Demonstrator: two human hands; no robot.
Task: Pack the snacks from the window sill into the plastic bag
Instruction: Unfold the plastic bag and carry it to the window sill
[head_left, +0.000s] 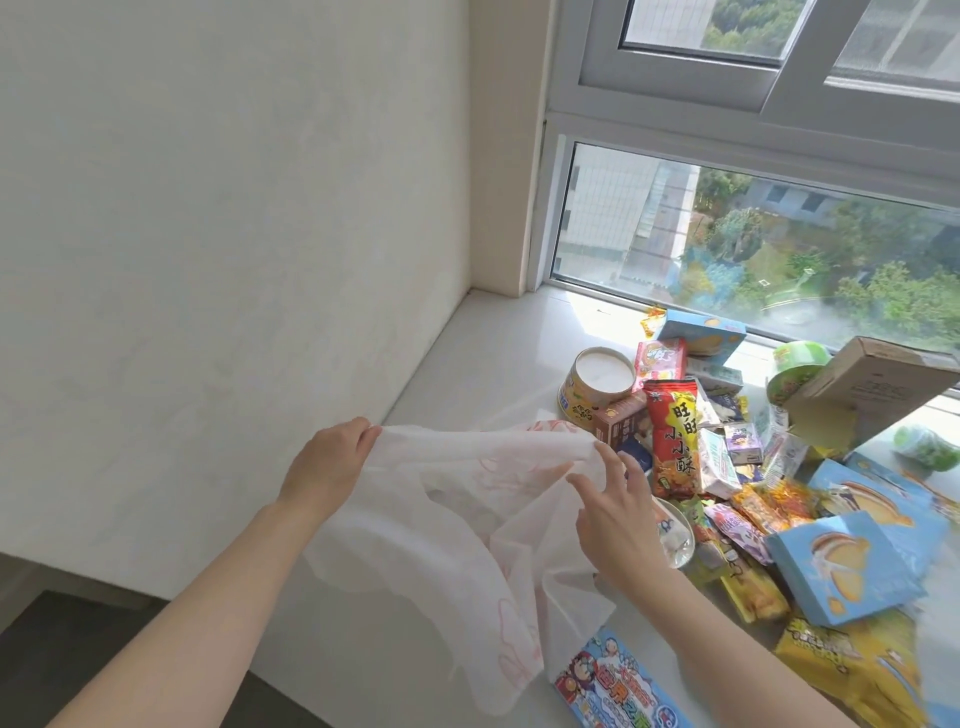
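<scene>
A thin white plastic bag (441, 525) with red print hangs in the air above the white window sill (498, 343). My left hand (324, 467) pinches its upper left edge. My right hand (615, 512) pinches the upper right edge, with the other fingers spread. A heap of snacks lies on the sill to the right: a red packet (674, 436), a round tin (597, 382), blue boxes (841, 566), a yellow bag (852, 670) and several small wrapped sweets (763, 504).
A brown cardboard box (872, 384) leans on the heap by the window glass (753, 249). Green cups (797, 364) stand behind it. A colourful box (623, 686) lies at the sill's front edge. A plain wall is on the left, with dark floor below.
</scene>
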